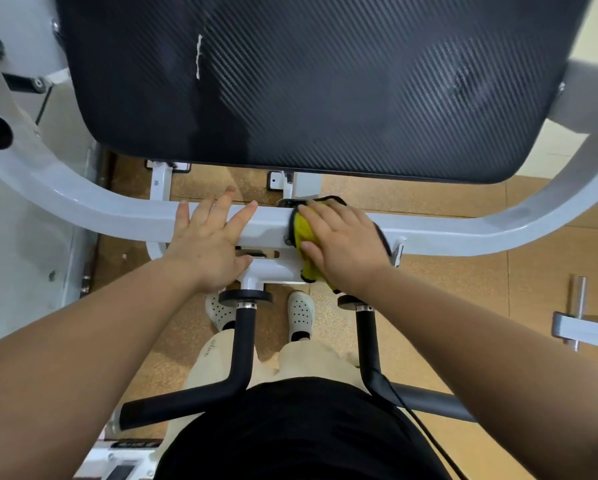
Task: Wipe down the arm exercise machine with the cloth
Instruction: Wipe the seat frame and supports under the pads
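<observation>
**Item: arm exercise machine, seen from above**

- Crossbar: white metal tube, runs side to side and curves away at both ends. Taken as reference for all entries below.
- Cloth: yellow with a dark edge. Draped over the crossbar at its middle, hanging down the near side onto the white bracket beneath.
- Right hand: laid palm down on the cloth, fingers straight and close together, pressing it against the crossbar. Nothing is gripped.
- Left hand: just left of the cloth, flat on the bare crossbar, fingers spread wide and reaching over its far edge. Holds nothing.
- Pad: large, black, ribbed texture. Beyond the crossbar and above it; a small white scuff near its left part.
- Handles: two black bent tubes, projecting from the bracket on the near side of the crossbar toward the person.
- Shoes: pale, perforated, on the brown floor below the crossbar, between the handles.
- Cable: thin, black, on the near side of the crossbar by the right handle.
</observation>
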